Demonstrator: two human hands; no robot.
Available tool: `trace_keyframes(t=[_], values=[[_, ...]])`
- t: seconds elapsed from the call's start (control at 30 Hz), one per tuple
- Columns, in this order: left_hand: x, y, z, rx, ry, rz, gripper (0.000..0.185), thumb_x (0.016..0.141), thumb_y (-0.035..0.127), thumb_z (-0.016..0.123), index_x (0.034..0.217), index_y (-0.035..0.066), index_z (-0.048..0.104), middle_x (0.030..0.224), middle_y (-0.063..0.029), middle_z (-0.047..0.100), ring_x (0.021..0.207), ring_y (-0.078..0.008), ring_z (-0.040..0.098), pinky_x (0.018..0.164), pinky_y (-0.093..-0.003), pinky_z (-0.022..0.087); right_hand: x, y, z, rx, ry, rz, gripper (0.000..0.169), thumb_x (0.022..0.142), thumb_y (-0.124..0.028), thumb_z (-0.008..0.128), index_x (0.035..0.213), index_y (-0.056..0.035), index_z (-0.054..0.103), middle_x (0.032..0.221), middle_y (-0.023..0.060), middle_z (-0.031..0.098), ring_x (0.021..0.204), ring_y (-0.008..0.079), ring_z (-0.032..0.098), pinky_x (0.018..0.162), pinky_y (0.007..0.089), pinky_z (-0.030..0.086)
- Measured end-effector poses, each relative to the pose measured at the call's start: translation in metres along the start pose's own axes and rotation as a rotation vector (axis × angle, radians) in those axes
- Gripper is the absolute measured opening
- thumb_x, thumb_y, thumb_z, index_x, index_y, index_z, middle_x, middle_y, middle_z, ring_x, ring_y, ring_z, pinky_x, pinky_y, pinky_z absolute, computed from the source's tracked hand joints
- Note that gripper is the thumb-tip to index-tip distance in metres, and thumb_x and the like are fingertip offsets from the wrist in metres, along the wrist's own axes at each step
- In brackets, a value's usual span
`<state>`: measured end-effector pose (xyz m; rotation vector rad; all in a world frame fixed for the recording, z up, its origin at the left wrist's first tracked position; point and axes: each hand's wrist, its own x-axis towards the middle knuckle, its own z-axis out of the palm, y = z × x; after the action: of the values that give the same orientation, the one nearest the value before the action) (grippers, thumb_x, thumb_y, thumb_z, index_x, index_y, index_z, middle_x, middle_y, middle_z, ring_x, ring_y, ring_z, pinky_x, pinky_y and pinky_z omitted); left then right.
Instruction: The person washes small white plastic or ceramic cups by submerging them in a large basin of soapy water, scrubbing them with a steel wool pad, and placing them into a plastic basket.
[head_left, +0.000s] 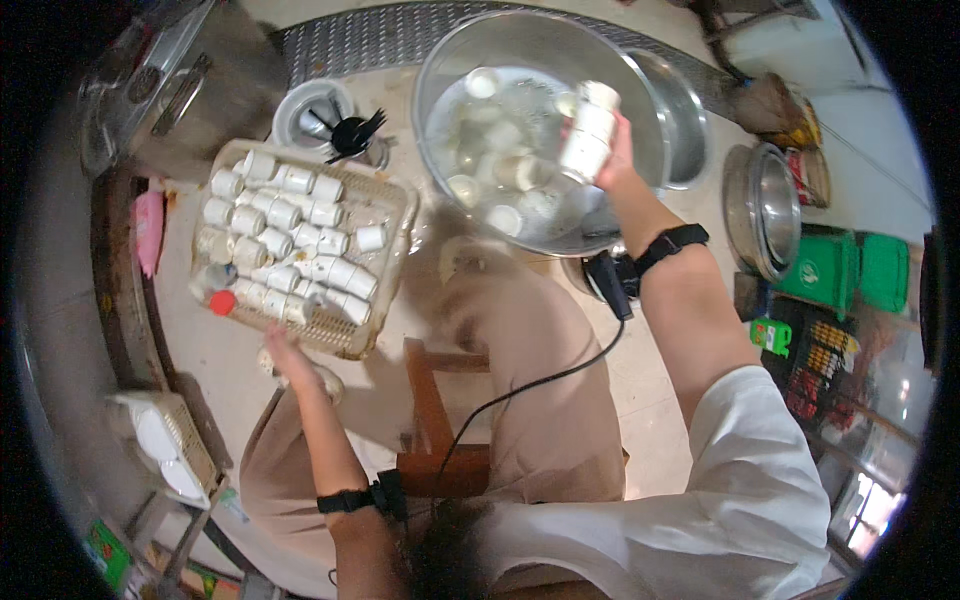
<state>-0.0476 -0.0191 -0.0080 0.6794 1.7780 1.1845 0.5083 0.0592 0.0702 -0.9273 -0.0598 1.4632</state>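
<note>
My right hand (616, 150) grips a short stack of white cups (587, 142) above the right side of a large steel basin (544, 34). Cloudy water fills the basin's bottom, and several white cups (504, 220) lie in it. My left hand (286, 352) is beside the near edge of a beige plastic basket (394, 202); its fingers look extended, with nothing seen in them. Rows of white cups (283, 214) lie on their sides in the basket, some nested together. A clear container with a red cap (222, 302) sits at the basket's near left corner.
Beyond the basket are a white bowl (289, 112) and a holder with black utensils (354, 136). Steel basins (772, 210) and a green bin (817, 266) stand at right. A pink bottle (148, 229) lies at left. A wooden stool (450, 469) is beneath me; a black cable (525, 386) crosses my lap.
</note>
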Motion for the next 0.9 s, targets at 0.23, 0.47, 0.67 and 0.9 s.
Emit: trace_keyframes(t=[0.23, 0.47, 0.67, 0.9], values=[[0.017, -0.037, 0.017, 0.295, -0.059, -0.274, 0.030, 0.086, 0.027, 0.043, 0.103, 0.003, 0.051, 0.093, -0.0060, 0.052, 0.086, -0.0154, 0.046, 0.079, -0.0276, 0.036, 0.054, 0.062, -0.081, 0.094, 0.418, -0.103, 0.049, 0.082, -0.048, 0.027, 0.099, -0.0123, 0.057, 0.091, 0.0060, 0.061, 0.085, 0.0301, 0.058, 0.079, 0.0470, 0.046], [0.042, -0.072, 0.019, 0.389, 0.021, -0.295, 0.033, 0.083, 0.024, 0.047, 0.104, -0.002, 0.049, 0.098, -0.0111, 0.054, 0.089, -0.0201, 0.050, 0.079, -0.0295, 0.038, 0.084, 0.037, -0.034, 0.331, 0.856, 0.082, 0.070, 0.079, -0.062, 0.027, 0.130, -0.0140, 0.032, 0.132, 0.0047, 0.034, 0.122, 0.0287, 0.030, 0.097, 0.0521, 0.023], [0.052, -0.095, 0.029, -0.045, 0.158, -0.529, 0.039, 0.082, 0.021, 0.048, 0.113, -0.001, 0.042, 0.102, -0.0122, 0.051, 0.090, -0.0209, 0.050, 0.077, -0.0310, 0.040, 0.066, 0.003, 0.051, -0.211, 0.733, -0.214, 0.047, 0.086, -0.040, 0.037, 0.120, -0.0076, 0.043, 0.110, 0.0077, 0.047, 0.103, 0.0215, 0.041, 0.092, 0.0406, 0.030], [0.060, -0.122, 0.023, -0.313, 0.126, -0.736, 0.054, 0.083, 0.026, 0.049, 0.126, 0.003, 0.029, 0.129, -0.0147, 0.030, 0.119, -0.0268, 0.030, 0.093, -0.0429, 0.026, 0.000, 0.122, 0.229, -0.957, -0.062, -0.260, 0.036, 0.081, -0.006, 0.050, 0.116, -0.0088, 0.042, 0.081, 0.0032, 0.053, 0.064, 0.0089, 0.047, 0.054, 0.0194, 0.040]])
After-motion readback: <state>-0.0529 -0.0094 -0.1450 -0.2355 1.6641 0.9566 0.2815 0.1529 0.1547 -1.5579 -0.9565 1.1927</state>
